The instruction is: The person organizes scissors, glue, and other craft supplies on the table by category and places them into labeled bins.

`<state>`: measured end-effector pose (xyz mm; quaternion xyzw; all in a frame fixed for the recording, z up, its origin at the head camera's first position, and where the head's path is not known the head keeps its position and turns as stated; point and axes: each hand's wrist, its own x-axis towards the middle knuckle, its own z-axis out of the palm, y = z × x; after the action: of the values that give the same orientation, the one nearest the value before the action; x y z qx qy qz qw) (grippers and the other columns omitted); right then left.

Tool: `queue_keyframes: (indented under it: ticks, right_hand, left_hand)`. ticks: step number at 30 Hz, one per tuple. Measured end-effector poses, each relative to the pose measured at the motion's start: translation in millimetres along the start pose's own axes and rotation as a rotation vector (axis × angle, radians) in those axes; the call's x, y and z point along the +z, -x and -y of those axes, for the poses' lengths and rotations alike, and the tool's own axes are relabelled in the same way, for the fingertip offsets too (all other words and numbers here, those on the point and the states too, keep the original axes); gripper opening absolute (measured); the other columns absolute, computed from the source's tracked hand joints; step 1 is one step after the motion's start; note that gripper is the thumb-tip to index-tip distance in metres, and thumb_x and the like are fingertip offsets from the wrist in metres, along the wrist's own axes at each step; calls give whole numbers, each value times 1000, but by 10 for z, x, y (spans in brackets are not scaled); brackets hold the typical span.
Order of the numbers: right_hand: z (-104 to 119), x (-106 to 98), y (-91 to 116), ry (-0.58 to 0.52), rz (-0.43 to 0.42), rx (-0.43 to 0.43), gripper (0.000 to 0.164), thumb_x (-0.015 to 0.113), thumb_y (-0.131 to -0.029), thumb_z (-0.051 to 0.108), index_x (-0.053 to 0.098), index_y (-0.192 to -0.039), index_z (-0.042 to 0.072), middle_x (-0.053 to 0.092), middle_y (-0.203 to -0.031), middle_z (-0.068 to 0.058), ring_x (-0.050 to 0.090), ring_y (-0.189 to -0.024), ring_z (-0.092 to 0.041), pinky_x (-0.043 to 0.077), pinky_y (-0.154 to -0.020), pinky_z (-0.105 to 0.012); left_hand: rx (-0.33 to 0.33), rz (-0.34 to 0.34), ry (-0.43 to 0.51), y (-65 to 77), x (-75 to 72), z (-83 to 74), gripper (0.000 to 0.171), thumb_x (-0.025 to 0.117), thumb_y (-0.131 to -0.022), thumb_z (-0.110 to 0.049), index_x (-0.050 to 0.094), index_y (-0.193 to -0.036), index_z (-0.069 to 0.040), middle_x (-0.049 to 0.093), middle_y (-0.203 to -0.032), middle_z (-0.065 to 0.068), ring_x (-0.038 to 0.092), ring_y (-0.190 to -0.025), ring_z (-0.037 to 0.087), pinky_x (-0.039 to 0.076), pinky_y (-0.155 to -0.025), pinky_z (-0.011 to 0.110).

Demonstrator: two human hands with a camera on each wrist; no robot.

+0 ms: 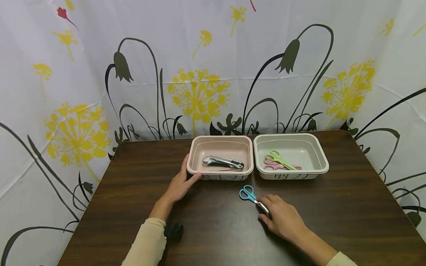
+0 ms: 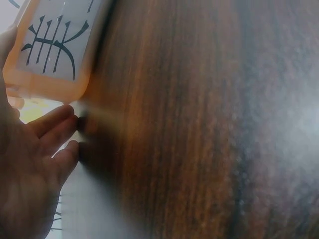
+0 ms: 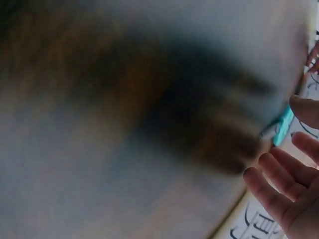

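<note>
At the pink plastic box, my left hand holds the near left corner, thumb on the front rim and fingers along the left side. A silver utility knife lies inside that box. In the left wrist view, the lower fingers sit just under the corner of the box. Blue-handled scissors are in front of the boxes, handles pointing away. My right hand is over their blades, thumb and fingers apart on either side; in the right wrist view the fingers are spread.
A pale grey box stands right of the pink one, holding green-handled scissors and pink-handled scissors. Both stand near the back edge of the dark wooden table. A flower-print curtain hangs behind.
</note>
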<state>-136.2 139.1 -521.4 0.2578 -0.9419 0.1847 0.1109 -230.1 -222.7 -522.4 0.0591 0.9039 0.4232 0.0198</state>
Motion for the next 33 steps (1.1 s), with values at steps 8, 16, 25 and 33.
queue_keyframes:
  ticks: [8,16,25,33]
  right_hand:
    - [-10,105,2,61,-51,-46,39,85,-73,19,69,-109,17,67,-102,5,60,-90,-14,51,-61,-36]
    - [51,102,-20,36,-95,-62,22,82,-74,9,74,-92,19,66,-85,9,62,-80,-12,51,-59,-35]
    - [88,119,20,125,-115,-162,28,74,-70,-4,73,-92,13,62,-80,3,60,-73,-16,49,-53,-34]
    - [83,68,69,155,-1,-167,30,69,-73,-6,75,-94,14,57,-82,4,54,-75,-15,44,-47,-29]
  left_hand:
    - [-4,-6,1,4,12,4,91,59,-92,-58,3,-159,-31,37,-152,18,42,-132,40,32,-103,59]
    - [5,-1,10,-1,-3,-1,89,59,-92,-57,1,-157,-38,35,-154,16,40,-134,39,31,-103,59]
    - [8,-4,9,0,1,-6,89,59,-92,-56,2,-158,-36,34,-155,16,38,-135,39,31,-104,60]
    - [3,-15,16,19,5,5,89,60,-92,-55,4,-158,-34,36,-153,16,40,-134,39,32,-103,59]
